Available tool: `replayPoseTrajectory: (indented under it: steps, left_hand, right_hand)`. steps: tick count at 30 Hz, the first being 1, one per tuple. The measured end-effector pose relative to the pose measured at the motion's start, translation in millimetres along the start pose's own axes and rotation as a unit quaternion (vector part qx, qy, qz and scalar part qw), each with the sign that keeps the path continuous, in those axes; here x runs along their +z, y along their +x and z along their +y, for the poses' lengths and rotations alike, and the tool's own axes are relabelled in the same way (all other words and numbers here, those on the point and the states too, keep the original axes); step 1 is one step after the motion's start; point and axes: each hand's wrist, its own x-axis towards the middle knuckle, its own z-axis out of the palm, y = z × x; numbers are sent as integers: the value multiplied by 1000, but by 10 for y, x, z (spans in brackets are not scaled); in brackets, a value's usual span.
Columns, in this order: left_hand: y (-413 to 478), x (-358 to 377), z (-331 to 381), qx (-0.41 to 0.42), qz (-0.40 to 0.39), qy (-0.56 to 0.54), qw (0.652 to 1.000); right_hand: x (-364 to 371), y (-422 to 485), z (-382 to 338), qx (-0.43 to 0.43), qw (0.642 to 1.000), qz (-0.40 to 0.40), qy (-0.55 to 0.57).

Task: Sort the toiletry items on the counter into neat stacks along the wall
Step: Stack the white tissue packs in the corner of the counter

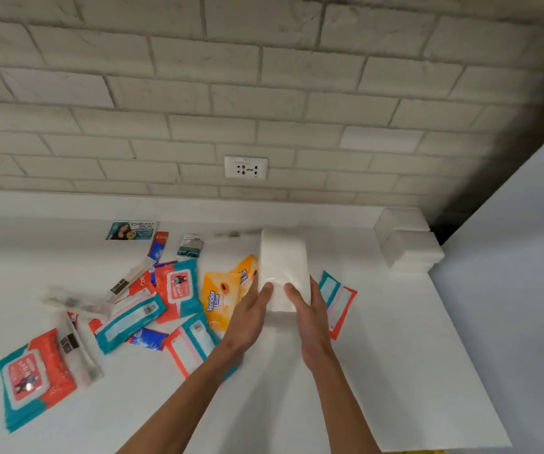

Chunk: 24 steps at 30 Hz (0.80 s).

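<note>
Two hands grip one white tissue pack (283, 267) over the middle of the white counter (395, 355): the left hand (251, 319) is curled round its left edge and the right hand (306, 309) round its right edge, with both thumbs pressed on the top face. The pack points lengthwise toward the wall. The counter is a plain, matte white slab running left to right, with a low white upstand (67, 204) along its back edge. Above this rises a wall of off-white bricks (264, 77) with a white wall socket (246, 168) set low in it. At the right a smooth pale panel (525, 257) meets the bricks in a dark, shadowed corner. A stack of white tissue packs (408, 247) sits in that back right corner. Loose items lie scattered left of the hands: an orange Tender Love pack (221, 296) just beside the held pack, several teal-and-red wipes packs (179, 286) overlapping each other, and a Cream Silk sachet (131, 230) near the upstand.
</note>
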Motion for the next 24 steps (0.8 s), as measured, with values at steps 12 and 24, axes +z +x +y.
replayPoseTrajectory:
  steps: [12, 24]
  left_hand:
    - [68, 1875, -272, -6, -82, 6, 997]
    - [176, 2501, -611, 48, -92, 72, 992]
  right_hand:
    - [-1910, 317, 235, -23, 995, 87, -51]
    - [-2577, 527, 481, -26, 984, 125, -122]
